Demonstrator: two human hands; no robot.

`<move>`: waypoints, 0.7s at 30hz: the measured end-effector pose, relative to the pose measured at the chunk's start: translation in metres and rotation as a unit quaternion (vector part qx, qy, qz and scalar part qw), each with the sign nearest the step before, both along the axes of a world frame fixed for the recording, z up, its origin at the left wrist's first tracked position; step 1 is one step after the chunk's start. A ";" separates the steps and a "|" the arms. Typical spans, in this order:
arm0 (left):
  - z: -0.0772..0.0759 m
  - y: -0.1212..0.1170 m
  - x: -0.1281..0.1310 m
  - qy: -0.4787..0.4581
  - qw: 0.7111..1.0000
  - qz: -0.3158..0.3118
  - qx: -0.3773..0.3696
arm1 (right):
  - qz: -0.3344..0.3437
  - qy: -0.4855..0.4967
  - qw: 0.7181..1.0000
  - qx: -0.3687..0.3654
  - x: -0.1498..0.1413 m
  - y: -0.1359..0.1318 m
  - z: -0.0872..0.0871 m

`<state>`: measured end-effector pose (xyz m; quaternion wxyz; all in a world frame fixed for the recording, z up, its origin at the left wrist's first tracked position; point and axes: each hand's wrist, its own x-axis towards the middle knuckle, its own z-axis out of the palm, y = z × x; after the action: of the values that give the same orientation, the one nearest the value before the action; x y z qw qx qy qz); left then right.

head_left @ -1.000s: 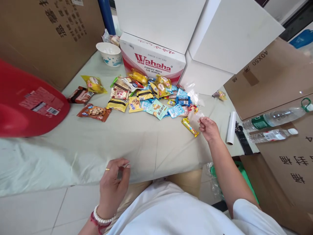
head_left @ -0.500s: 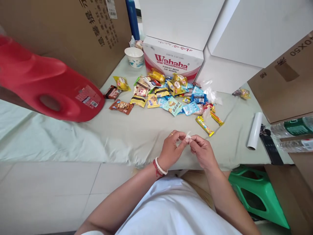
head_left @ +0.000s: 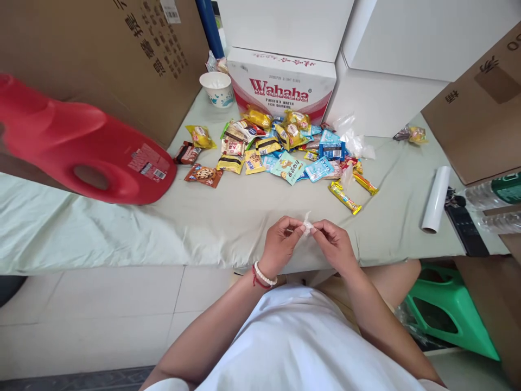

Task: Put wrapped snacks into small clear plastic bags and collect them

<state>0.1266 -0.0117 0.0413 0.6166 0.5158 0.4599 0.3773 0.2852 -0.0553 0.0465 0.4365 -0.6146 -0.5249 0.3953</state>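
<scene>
Both hands meet over the near edge of the cloth-covered table point(head_left: 203, 217). My left hand point(head_left: 280, 243) and my right hand point(head_left: 334, 244) each pinch one small clear plastic bag point(head_left: 307, 225) between fingertips. Just beyond them lies a heap of snack packets point(head_left: 280, 149), with two long yellow bars point(head_left: 345, 196) nearest my right hand.
A big red plastic jug point(head_left: 81, 149) lies on its side at the left. A Wahaha box point(head_left: 280, 81), white boxes and brown cartons ring the table. A paper cup point(head_left: 217, 89) sits at the back, a white roll point(head_left: 436, 198) and water bottles point(head_left: 499, 195) at the right, a green stool point(head_left: 448, 315) below.
My right hand brought the clear bag from beside the snack pile to the near table edge. My left hand rose to join it, and both now pinch the bag.
</scene>
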 end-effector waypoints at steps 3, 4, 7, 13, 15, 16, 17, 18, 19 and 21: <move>-0.005 0.001 -0.006 -0.007 0.999 -0.016 -0.032 | -0.003 -0.029 0.999 -0.016 0.004 0.000 -0.002; -0.007 0.001 -0.008 -0.008 0.999 -0.028 -0.038 | 0.002 -0.039 0.999 -0.015 0.005 0.001 -0.003; -0.013 0.001 -0.013 -0.035 0.997 -0.036 -0.059 | 0.002 -0.054 0.999 0.004 0.006 0.006 -0.001; -0.013 0.002 -0.013 -0.101 0.980 0.069 -0.154 | 0.024 -0.048 0.998 0.029 -0.004 0.005 0.007; -0.013 0.002 -0.014 -0.126 0.978 0.039 -0.161 | 0.045 -0.066 0.996 0.035 -0.006 0.002 0.004; -0.013 0.002 -0.016 -0.137 0.977 0.018 -0.165 | 0.046 -0.057 0.997 0.034 -0.005 0.001 0.002; -0.014 0.002 -0.019 -0.145 0.975 -0.001 -0.168 | 0.040 -0.035 0.998 0.029 -0.004 0.000 -0.001; -0.015 0.002 -0.023 -0.148 0.974 -0.016 -0.173 | 0.032 -0.005 0.999 0.017 -0.002 -0.001 -0.003; -0.015 0.002 -0.027 -0.146 0.973 -0.025 -0.179 | 0.023 0.029 0.999 -0.001 -0.001 -0.001 -0.004; -0.016 0.001 -0.037 -0.140 0.970 -0.021 -0.197 | 0.011 0.088 0.995 -0.044 0.000 0.000 -0.006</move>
<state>0.0897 -0.0108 0.0249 0.7716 0.3360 0.4235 0.3352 0.2853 -0.0550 0.0402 0.4490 -0.5901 -0.4733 0.4757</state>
